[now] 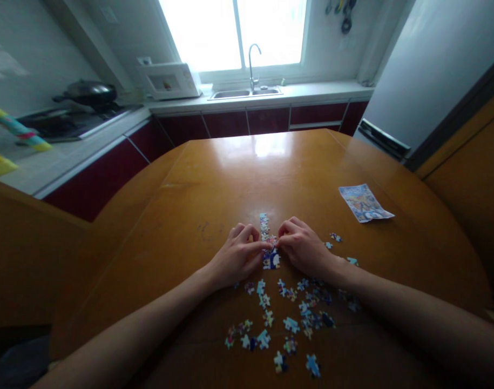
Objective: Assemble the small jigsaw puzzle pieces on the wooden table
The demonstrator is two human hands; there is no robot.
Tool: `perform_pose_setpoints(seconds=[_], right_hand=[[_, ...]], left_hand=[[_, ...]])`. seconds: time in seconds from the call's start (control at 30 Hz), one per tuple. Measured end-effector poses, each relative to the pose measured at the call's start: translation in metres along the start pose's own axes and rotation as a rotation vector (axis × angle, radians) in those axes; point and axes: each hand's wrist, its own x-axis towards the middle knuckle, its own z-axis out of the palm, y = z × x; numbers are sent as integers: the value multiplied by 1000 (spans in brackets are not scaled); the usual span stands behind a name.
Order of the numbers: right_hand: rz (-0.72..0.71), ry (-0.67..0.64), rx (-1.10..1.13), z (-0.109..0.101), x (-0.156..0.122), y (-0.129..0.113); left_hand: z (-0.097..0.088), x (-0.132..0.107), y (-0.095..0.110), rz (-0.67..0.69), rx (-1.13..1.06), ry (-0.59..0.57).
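Head view, L to R: the L hand is bent, w/ its thumb tip at the side of the joined puzzle strip. Its fingers curl in; can't tell if they pinch a pc or just press. The strip lies flat on the shiny table btwn the two hands, skinny at the far end and wider at the near end. It's prob. v. light and a bit stiff, like card (can't see how thick, tho). It may come apart if picked up by one end, so best hold it flat by both long sides.

Nearer the person than both hands, the loose pcs are all spread about. Each prob. weighs next to nothing and may slide on the smooth wood. Thumb and finger on two edges should do; the knobs could bend if squashed.

The R hand has its thumb and fingertips close together at the strip's R side; can't tell if a pc is in them. Just R of that hand are a few small pcs, and farther out, a paper sheet w/ a picture on it.
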Motion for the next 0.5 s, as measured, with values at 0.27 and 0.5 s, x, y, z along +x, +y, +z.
perform_pose_setpoints(seconds=[0.27,0.5], right_hand=[[46,13,74,2,0,0],[217,114,62,-1,1,2]], left_hand=[[1,-1,0,-18,27,-36],[0,-2,2,-34,39,-86]])
